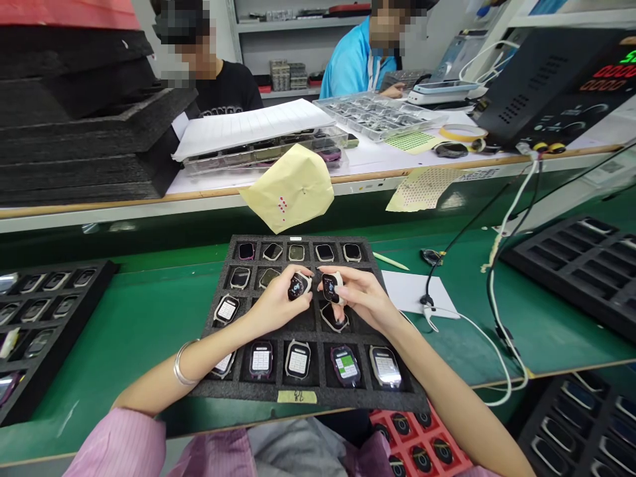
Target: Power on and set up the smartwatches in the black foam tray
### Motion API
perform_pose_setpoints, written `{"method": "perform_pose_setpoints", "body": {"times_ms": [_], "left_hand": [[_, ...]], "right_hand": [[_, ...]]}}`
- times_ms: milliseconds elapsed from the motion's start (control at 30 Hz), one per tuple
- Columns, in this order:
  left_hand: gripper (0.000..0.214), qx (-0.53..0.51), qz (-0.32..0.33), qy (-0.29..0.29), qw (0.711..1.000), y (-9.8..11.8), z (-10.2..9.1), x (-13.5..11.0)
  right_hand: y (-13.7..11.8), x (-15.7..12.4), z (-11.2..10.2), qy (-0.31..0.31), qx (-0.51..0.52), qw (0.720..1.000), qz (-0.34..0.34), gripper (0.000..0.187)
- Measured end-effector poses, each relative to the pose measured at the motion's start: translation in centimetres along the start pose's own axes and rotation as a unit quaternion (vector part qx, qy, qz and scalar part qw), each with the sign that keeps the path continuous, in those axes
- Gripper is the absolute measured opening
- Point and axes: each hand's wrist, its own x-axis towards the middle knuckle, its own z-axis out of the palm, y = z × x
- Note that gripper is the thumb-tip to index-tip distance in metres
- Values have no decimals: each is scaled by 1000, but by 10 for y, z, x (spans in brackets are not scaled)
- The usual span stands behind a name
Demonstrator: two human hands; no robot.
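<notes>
Head view: tray (pixel 368 399), handwritten label (pixel 297 397)

From where I stand, a loose pale pink-purple cloth sleeve (pixel 124 440) with fine stripes covers the upper left arm, softly creased, its edge near the elbow; a shiny silver metal bangle (pixel 177 366) of slim, rounded bands circles the forearm; the slender-fingered left hand (pixel 281 299) and right hand (pixel 366 299) are both bare, as is the right forearm; mauve cloth (pixel 213 455) shows at the body's front; beside it lies rumpled plain grey cloth (pixel 298 447), its cut hard to make out.
</notes>
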Motion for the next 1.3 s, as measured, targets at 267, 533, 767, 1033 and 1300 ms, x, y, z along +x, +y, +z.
{"method": "perform_pose_setpoints", "body": {"times_ms": [267, 533, 767, 1033, 1300], "left_hand": [[26, 9, 10, -3, 1000, 2, -1, -1], [27, -3, 19, 21, 1000, 5, -3, -1], [29, -11, 29, 28, 999, 0, -3, 0], [26, 1, 10, -1, 1000, 1, -4, 0], [26, -9, 1, 5, 1000, 3, -3, 0]], "right_hand": [[2, 0, -2, 15, 5, 1000, -8, 40], [1, 0, -1, 5, 12, 1000, -11, 39], [0, 0, 2, 0, 3, 1000, 1, 42], [1, 1, 2, 1, 0, 1000, 6, 39], [1, 1, 1, 11, -9, 1000, 8, 41]]}}
